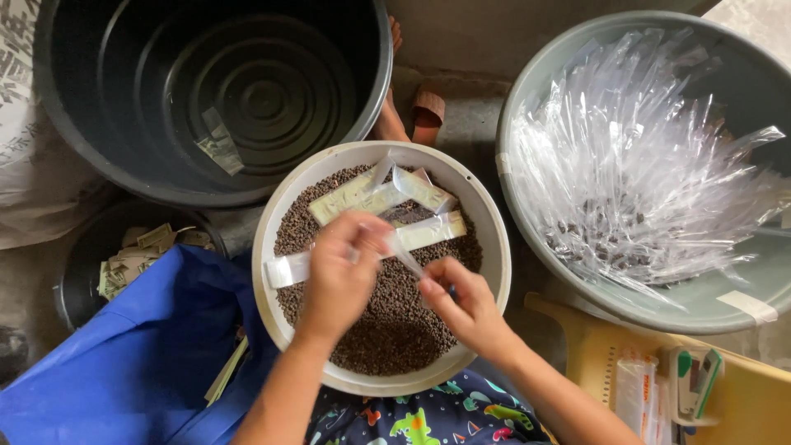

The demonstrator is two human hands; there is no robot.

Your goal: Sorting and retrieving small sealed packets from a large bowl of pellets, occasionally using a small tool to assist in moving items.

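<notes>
My left hand [342,268] and my right hand [457,301] meet over the white bowl [268,247] on my lap, and between them I pinch a thin clear sleeve [404,251]: left fingertips closed on its upper end, right fingertips closed on the lower end toward five o'clock. I cannot tell whether it has anything in it yet. Under my hands the bowl is nearly full of small dark peppercorns [387,330], and a few flat packets [371,194] lie on them at twelve o'clock, with another long one [284,270] sticking out at nine. At three o'clock the grey basin [733,309] holds a big heap of clear sleeves [634,165], some with dark grains at the bottom. At eleven o'clock the big dark tub [99,165] holds just one packet [218,144]. At nine o'clock a small dark pot [82,255] is stuffed with paper labels [136,255], beside a blue bag [156,354]. At four o'clock a small scale [692,383] sits on a yellow stool [593,346]. By my reckoning I am early on: plenty of peppercorns left, hardly anything in the tub
</notes>
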